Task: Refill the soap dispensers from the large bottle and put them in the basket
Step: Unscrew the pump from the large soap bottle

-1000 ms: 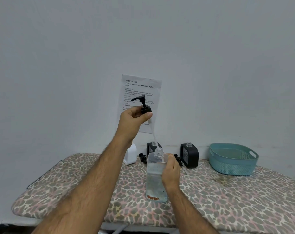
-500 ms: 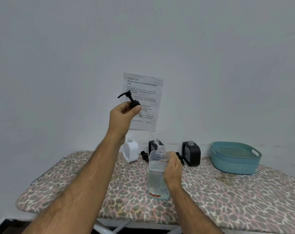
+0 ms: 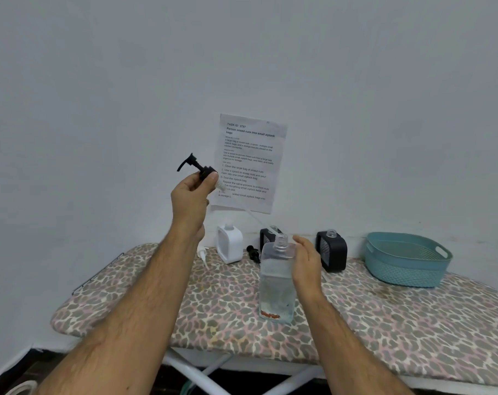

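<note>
The large clear bottle [image 3: 276, 283] stands uncapped on the leopard-print ironing board [image 3: 384, 317], partly filled with clear liquid. My left hand [image 3: 192, 193] holds its black pump head [image 3: 198, 166] high in the air, and the pump's clear tube slants down to the right toward the bottle's neck. My right hand [image 3: 306, 263] is beside the bottle's right shoulder with fingers straight and relaxed. Behind stand a white dispenser [image 3: 229, 245] and two black dispensers [image 3: 267, 236] [image 3: 332, 250], all without pumps. A teal basket [image 3: 407, 259] sits at the back right.
A loose black pump [image 3: 252, 252] and a white pump [image 3: 203, 253] lie on the board near the dispensers. A printed sheet [image 3: 250, 163] is taped to the wall. The board's left end is rounded and the wall runs close behind it.
My left hand has carried the pump head up and to the left, drawing its tube out of the bottle. My right hand has loosened its grip on the bottle, fingers now straight.
</note>
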The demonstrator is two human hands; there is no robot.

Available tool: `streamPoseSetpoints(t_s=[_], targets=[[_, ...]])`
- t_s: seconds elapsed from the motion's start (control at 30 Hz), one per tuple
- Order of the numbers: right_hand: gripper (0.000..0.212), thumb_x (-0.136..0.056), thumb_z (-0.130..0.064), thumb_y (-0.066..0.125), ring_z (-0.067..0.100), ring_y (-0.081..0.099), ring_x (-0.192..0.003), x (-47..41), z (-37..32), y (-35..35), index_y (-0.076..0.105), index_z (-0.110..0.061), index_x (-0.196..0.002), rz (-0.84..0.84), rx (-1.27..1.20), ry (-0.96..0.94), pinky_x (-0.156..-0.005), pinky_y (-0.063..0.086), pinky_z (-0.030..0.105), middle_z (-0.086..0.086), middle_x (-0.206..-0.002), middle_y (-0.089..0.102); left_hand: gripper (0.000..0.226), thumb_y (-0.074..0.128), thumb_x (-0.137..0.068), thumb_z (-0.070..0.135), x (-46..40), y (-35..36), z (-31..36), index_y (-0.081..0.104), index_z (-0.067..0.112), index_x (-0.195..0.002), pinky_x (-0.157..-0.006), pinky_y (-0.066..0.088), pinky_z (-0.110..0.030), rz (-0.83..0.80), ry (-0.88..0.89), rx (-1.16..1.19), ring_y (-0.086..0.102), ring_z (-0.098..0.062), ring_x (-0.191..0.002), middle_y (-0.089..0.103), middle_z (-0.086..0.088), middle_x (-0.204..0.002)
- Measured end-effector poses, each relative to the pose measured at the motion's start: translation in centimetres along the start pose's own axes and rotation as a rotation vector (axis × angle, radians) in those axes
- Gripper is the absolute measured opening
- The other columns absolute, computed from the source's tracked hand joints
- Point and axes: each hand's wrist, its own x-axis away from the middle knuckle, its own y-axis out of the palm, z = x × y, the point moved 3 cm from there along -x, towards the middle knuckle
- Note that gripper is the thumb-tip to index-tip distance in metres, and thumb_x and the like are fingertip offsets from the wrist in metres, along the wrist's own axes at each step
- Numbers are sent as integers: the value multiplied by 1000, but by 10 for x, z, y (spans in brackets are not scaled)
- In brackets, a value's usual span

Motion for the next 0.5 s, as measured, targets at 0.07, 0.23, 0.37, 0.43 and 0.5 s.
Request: streamPoseSetpoints(t_s=[0.07, 0.23, 0.37, 0.43, 0.5], targets=[[33, -105, -15, 37, 13, 56, -114, 1, -5, -1, 61, -11, -128, 38, 9, -28, -93, 39, 22, -1, -119, 63, 10, 71, -90, 24, -2, -9, 0, 71, 25, -100, -92, 46, -35, 25, -10, 13, 67, -8, -102, 73, 9, -104], [31, -103, -16, 44, 15, 52, -123, 11, -31, 0, 63, -12, -127, 200, 88, -246, -106, 41, 34, 1, -127, 62, 10, 70, -91, 25, -7, -38, 0, 71, 25, -102, -93, 45, -35, 82, -25, 16, 67, -6, -100, 72, 10, -103], [27, -98, -17, 49, 6, 47, -119, 27, -54, 18, 66, -15, -120, 191, 115, -446, -101, 36, 20, -8, -120, 61, 17, 70, -91, 27, -13, -69, -7, 70, 20, -107, -91, 46, -34, 127, -59, -43, 66, -11, -102, 72, 9, -101], [28, -95, -19, 49, 0, 47, -112, 39, -63, 31, 68, -15, -115, 160, 114, -542, -97, 34, 11, -14, -113, 60, 25, 71, -91, 28, -15, -86, -15, 71, 16, -112, -87, 45, -33, 141, -82, -96, 65, -12, -102, 71, 8, -100], [27, -93, -19, 49, 0, 49, -108, 51, -65, 50, 70, -15, -110, 96, 117, -592, -95, 39, 16, -16, -108, 60, 28, 71, -90, 28, -18, -102, -25, 71, 12, -113, -88, 45, -33, 156, -107, -161, 64, -12, -100, 71, 6, -99]])
